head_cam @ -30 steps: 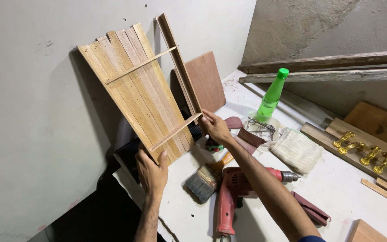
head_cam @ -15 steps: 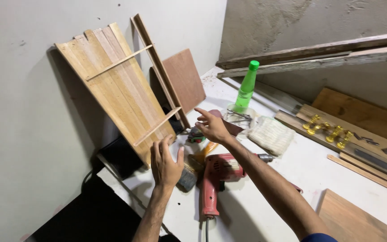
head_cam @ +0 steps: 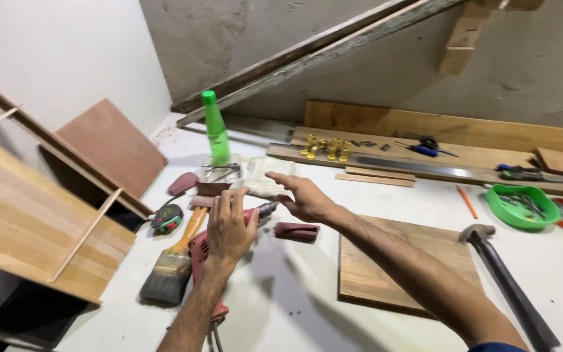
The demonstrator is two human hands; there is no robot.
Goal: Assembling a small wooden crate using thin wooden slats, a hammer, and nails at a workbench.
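Observation:
My left hand (head_cam: 229,225) hovers open, fingers spread, above a red power drill (head_cam: 204,257) that lies on the white table. My right hand (head_cam: 301,194) is open too, palm down, reaching over the drill's tip toward a folded white cloth (head_cam: 263,176). Neither hand holds anything. A slatted wooden panel (head_cam: 27,221) leans against the wall at the left, apart from both hands. A wide paintbrush (head_cam: 174,264) rests beside the drill, and a small maroon block (head_cam: 296,231) lies under my right wrist.
A green bottle (head_cam: 216,129) stands behind a clear box of nails (head_cam: 219,171). A square board (head_cam: 402,264) and a hammer (head_cam: 506,287) lie at the right. A green bowl (head_cam: 522,206), gold fittings (head_cam: 325,148), planks (head_cam: 425,127) and a tape measure (head_cam: 167,218) are about.
Both hands have let go of the slatted panel, which now leans at the left. The view has swung right over the table, and my hands have moved above the drill.

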